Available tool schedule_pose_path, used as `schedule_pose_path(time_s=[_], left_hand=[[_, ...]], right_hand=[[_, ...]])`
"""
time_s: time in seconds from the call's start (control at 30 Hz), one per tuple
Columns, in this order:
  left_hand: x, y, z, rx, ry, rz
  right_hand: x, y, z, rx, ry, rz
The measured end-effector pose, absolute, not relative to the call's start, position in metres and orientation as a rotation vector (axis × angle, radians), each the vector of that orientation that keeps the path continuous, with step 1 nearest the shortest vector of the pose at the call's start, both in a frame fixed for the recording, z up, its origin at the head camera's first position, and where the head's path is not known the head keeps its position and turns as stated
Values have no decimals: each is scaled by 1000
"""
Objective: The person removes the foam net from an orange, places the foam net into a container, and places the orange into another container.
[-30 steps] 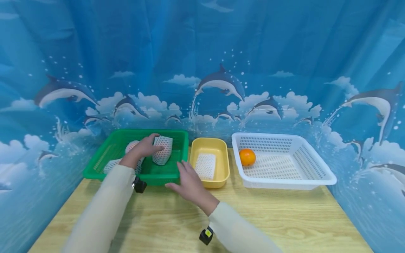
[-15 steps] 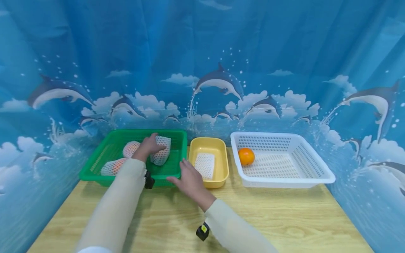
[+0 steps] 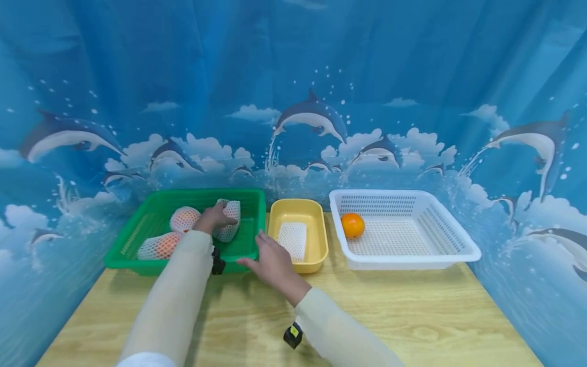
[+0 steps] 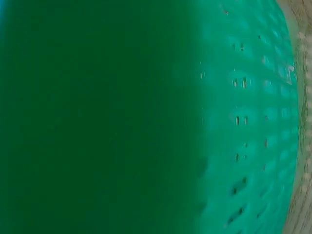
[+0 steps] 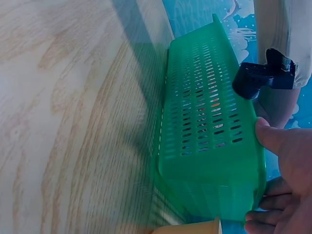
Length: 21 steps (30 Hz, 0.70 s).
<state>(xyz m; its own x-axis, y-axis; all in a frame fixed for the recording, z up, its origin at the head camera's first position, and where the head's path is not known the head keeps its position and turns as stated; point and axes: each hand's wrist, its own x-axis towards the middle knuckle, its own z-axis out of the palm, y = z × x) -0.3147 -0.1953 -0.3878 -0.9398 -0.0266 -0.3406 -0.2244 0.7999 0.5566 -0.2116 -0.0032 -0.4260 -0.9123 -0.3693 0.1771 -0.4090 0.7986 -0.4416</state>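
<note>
In the head view my left hand (image 3: pixel 214 218) reaches into the green basket (image 3: pixel 188 193). Its fingers and thumb grip the top of a round thing in a white foam fruit net (image 3: pixel 228 232). Left of it in the basket lie two more foam-netted rounds, a pinkish one (image 3: pixel 184 218) and an orange-toned one (image 3: pixel 160 246). My right hand (image 3: pixel 275 262) rests at the basket's front right corner. In the right wrist view its thumb (image 5: pixel 268 132) touches the front rim and the other fingers lie against the right end. The left wrist view shows only the basket's green wall (image 4: pixel 248 102).
Right of the green basket stands a yellow tub (image 3: pixel 319 229) with a loose white foam net (image 3: pixel 292 239) inside. Farther right, a white basket (image 3: pixel 408 265) holds a bare orange (image 3: pixel 352 225). All stand on a wooden table (image 3: pixel 412 316) before a dolphin-print curtain (image 3: pixel 293 61).
My left forearm has swung right, uncovering the two netted rounds behind it, while the hand stays at the same netted round. The right hand keeps its place at the corner.
</note>
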Motion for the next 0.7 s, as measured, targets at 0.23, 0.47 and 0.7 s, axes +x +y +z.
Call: schedule_pose_path(time_s=[0.23, 0.47, 0.7], left_hand=[[-318, -193, -384, -185, 2611, 819], [-314, -183, -367, -116, 2614, 623], [-319, -171, -362, -92, 2671, 489]], right_hand=[[-212, -1, -427, 645, -2885, 752], [-213, 1, -430, 664, -2853, 784], [-212, 3, -431, 686, -2854, 797]])
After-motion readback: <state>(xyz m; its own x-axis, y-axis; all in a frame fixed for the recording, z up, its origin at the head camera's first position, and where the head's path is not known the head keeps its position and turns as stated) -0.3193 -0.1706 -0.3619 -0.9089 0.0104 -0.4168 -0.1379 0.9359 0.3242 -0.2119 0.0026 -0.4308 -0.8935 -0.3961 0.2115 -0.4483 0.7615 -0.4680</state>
